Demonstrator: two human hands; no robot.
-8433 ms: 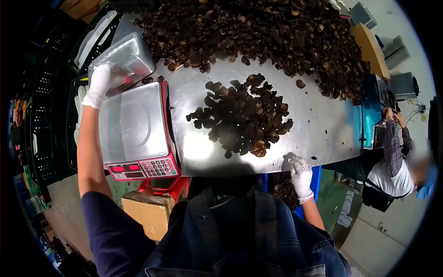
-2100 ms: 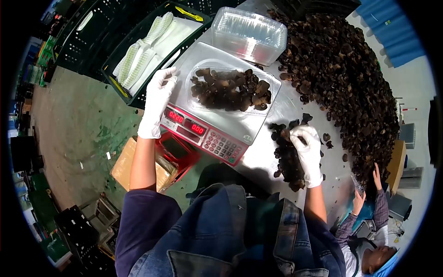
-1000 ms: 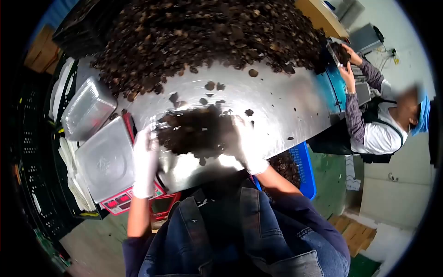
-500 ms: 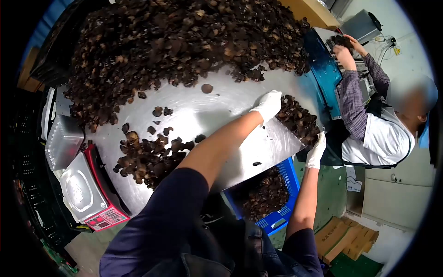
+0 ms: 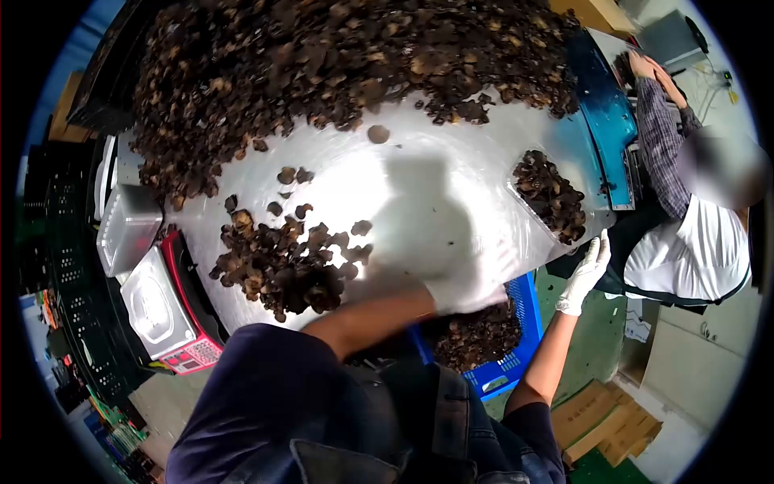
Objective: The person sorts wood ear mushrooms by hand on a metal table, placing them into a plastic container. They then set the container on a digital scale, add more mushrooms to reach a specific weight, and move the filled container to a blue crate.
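Note:
A clear plastic tray filled with dark dried mushrooms [image 5: 551, 194] lies near the right edge of the steel table [image 5: 435, 202]. My right hand [image 5: 584, 271], in a white glove, hangs just off that edge below the tray with fingers spread and nothing in it. My left arm crosses in front of me. Its gloved left hand [image 5: 472, 286] is blurred at the table's near edge, above a blue crate [image 5: 516, 355] holding mushrooms. A small heap of mushrooms [image 5: 282, 258] lies to the left of that hand. A huge mushroom pile [image 5: 347, 64] covers the far side of the table.
A red scale with a steel pan [image 5: 161, 310] and a stack of empty clear trays [image 5: 125, 230] stand at the table's left end. A co-worker in a white apron [image 5: 701, 242] works at a blue machine [image 5: 605, 121] on the right. Cardboard boxes [image 5: 605, 411] lie on the floor.
My left hand has pulled back from the filled tray to the table's near edge. My right hand has let go of the tray, which now rests on the table.

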